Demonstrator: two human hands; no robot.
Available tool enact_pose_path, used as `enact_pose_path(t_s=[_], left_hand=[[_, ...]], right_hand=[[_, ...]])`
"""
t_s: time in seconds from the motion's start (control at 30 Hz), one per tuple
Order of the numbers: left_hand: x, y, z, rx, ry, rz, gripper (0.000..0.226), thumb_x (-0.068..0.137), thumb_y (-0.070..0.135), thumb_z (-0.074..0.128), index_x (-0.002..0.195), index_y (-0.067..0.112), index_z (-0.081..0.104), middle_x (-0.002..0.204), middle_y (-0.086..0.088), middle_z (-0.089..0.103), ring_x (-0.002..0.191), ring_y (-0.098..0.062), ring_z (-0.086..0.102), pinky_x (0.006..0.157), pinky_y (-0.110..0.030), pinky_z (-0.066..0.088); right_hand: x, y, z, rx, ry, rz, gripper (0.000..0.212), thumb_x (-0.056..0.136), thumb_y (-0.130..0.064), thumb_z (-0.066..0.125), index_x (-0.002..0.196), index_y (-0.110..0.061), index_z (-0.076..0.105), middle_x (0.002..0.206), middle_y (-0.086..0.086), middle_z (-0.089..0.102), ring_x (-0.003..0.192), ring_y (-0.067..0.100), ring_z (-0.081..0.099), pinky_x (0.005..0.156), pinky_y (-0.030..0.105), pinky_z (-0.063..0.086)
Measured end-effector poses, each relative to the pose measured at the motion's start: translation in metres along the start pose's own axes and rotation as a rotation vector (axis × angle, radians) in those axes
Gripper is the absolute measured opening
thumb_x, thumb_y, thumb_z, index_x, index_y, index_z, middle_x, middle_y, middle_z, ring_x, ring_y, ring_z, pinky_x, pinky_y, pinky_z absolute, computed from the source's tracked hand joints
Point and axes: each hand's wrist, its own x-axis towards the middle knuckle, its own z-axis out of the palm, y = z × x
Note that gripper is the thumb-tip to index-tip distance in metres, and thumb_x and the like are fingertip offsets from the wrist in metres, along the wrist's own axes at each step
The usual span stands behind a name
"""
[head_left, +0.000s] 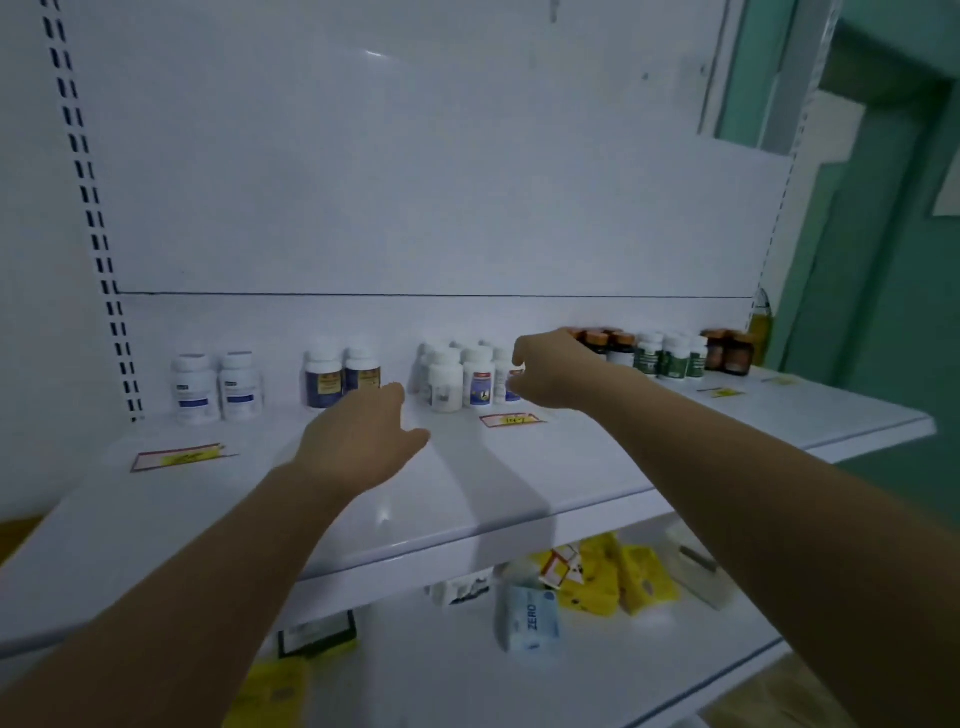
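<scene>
reaching toward white, blue-labelled pill bottles (478, 382): left hand (358, 441) loose, empty; right hand (553, 370) curled, grip unclear.

We stretch both bare arms (208, 571) forward. Our left hand (358, 441) is flat, thumb spread; our right hand (556, 371) sits higher, fingers and thumb curved apart.

Only "ZERO" is legible, on the pale blue packet (531, 618) on the lower shelf (457, 670).

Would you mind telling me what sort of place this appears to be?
Probably a pharmacy or shop aisle: rows of pill bottles on a white shelf, with yellow price tags before them.
</scene>
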Motion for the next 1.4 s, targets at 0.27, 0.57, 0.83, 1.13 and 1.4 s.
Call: enact_pose_path(t_s=[0.27,0.57,0.83,1.13,1.4], left_hand=[[0.014,-0.017,0.014,0.105,-0.017,-0.131,0.044,0.091,0.042,0.052,0.125,0.015,0.048,0.126,-0.006,0.054,0.111,-0.022,0.052,0.086,-0.031,0.041],[0.008,-0.078,0.006,0.220,0.008,-0.279,0.059,0.092,0.055,0.044,0.135,0.015,0.041,0.137,-0.007,0.045,0.122,-0.023,0.047,0.096,-0.034,0.042],[0.027,-0.086,0.025,0.170,-0.058,-0.286,0.073,0.088,0.066,0.037,0.140,0.014,0.036,0.143,-0.006,0.040,0.129,-0.020,0.040,0.101,-0.033,0.037],[0.062,-0.094,0.054,0.165,-0.208,-0.266,0.098,0.082,0.077,0.031,0.151,0.011,0.006,0.160,-0.004,0.004,0.146,-0.017,0.004,0.117,-0.034,0.007],[0.066,-0.102,0.062,0.193,-0.278,-0.282,0.097,0.082,0.078,0.022,0.151,0.015,-0.002,0.159,0.000,-0.006,0.146,-0.014,-0.004,0.117,-0.032,-0.001]], right_hand=[[0.035,0.003,0.023,0.090,-0.024,-0.101,0.034,0.094,-0.019,0.048,0.124,-0.003,0.053,0.122,0.015,0.056,0.106,0.028,0.057,0.083,0.032,0.047],[0.082,-0.067,0.058,0.198,-0.038,-0.257,0.036,0.094,-0.024,0.051,0.127,-0.010,0.050,0.128,0.012,0.054,0.113,0.026,0.053,0.091,0.031,0.046],[0.135,-0.103,0.079,0.168,0.005,-0.281,0.038,0.092,-0.015,0.049,0.129,-0.006,0.045,0.125,0.016,0.052,0.109,0.030,0.054,0.083,0.033,0.045],[0.191,-0.114,0.123,0.340,0.003,-0.218,0.050,0.095,-0.037,0.047,0.135,-0.009,0.035,0.125,0.021,0.048,0.111,0.037,0.052,0.090,0.041,0.044],[0.194,-0.114,0.148,0.665,0.074,-0.226,0.044,0.094,-0.028,0.052,0.130,-0.010,0.034,0.116,0.022,0.050,0.098,0.036,0.055,0.073,0.033,0.039]])
